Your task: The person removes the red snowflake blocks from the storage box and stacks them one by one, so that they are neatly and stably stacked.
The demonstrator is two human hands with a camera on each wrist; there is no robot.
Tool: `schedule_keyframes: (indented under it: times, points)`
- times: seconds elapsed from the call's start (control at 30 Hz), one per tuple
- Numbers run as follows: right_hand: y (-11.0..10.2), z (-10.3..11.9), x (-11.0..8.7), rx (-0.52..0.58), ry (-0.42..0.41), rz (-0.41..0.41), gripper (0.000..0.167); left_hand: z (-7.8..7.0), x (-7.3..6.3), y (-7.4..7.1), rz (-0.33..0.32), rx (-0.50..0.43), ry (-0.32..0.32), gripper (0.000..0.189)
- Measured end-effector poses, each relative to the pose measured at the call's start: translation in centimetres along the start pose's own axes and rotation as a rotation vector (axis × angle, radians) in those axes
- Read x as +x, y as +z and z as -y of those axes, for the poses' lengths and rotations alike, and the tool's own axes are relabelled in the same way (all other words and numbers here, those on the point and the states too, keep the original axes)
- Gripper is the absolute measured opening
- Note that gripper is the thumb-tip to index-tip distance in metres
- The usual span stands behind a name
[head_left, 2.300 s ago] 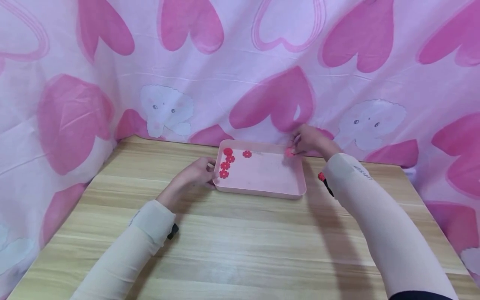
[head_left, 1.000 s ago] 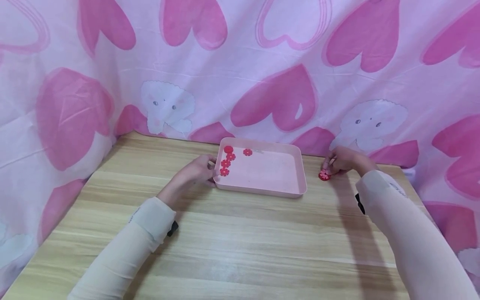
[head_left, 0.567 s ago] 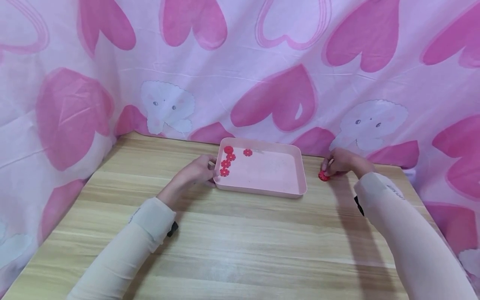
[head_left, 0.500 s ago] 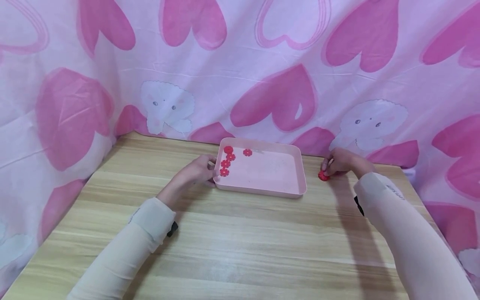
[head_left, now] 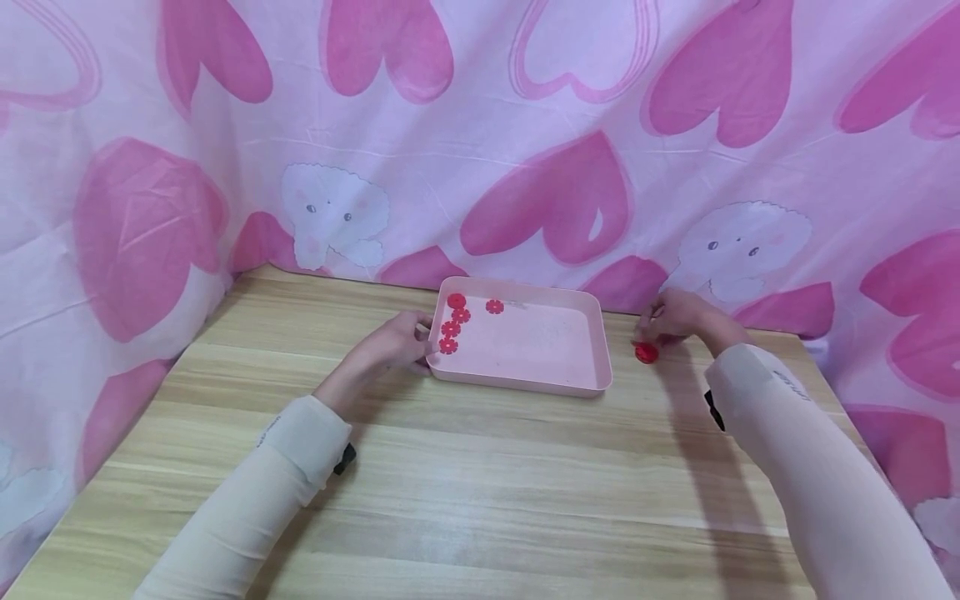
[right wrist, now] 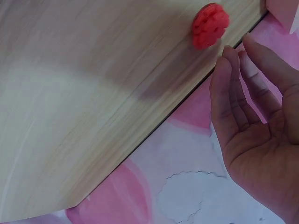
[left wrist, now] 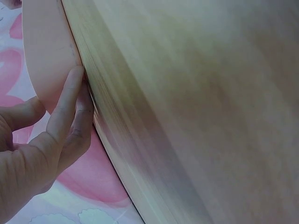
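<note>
A shallow pink tray (head_left: 547, 350) lies on the table toward the back. My left hand (head_left: 401, 340) holds its left end; in the left wrist view the thumb is at the rim and the fingertips (left wrist: 74, 77) lie against the outer wall. Inside, red flower-shaped plastic discs (head_left: 450, 330) run along the left side, with a stacked-looking red piece (head_left: 457, 301) in the corner and a single disc (head_left: 495, 307) apart. Right of the tray stands a small stack of red discs (right wrist: 210, 26). My right hand (right wrist: 261, 112) is just behind it, fingers loosely bent, holding nothing.
The wooden table (head_left: 465, 483) reaches back to a pink heart-print cloth (head_left: 540, 200), which hangs close behind the tray and the right hand. More of the cloth hangs at the left and right sides.
My right hand carried a red disc from the tray's back right to the stack on the table, then let go and drew slightly back. My left hand stayed at the tray.
</note>
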State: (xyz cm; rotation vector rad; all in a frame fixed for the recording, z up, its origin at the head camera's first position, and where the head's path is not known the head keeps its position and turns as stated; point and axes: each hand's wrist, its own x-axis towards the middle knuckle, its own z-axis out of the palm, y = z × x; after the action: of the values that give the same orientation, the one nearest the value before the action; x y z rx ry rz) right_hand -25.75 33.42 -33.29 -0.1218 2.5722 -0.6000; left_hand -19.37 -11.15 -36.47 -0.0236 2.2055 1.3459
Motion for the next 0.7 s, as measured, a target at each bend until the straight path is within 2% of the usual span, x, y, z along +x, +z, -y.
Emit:
schedule_keyframes:
  times: [0.13,0.3,0.4,0.53,0.7]
  points:
    - [0.6,1.6,0.5,-0.025,-0.053,-0.070,0.017,0.0,-0.1,0.0,-0.013,0.018,-0.014,0.052]
    - [1.5,4.2,1.5,-0.080,-0.162,-0.236,0.016,0.1,-0.2,0.0,-0.027,0.035,-0.011,0.050]
    - [2.0,6.2,2.0,-0.102,-0.188,-0.302,0.017,0.2,-0.2,0.0,-0.023,0.023,-0.009,0.050]
    - [2.9,9.1,2.7,-0.082,-0.220,-0.294,0.016,0.1,-0.2,0.0,-0.019,0.013,-0.004,0.050]
    - [4.2,12.2,4.0,-0.087,-0.278,-0.203,0.022,0.0,0.0,0.1,-0.021,0.015,-0.008,0.049]
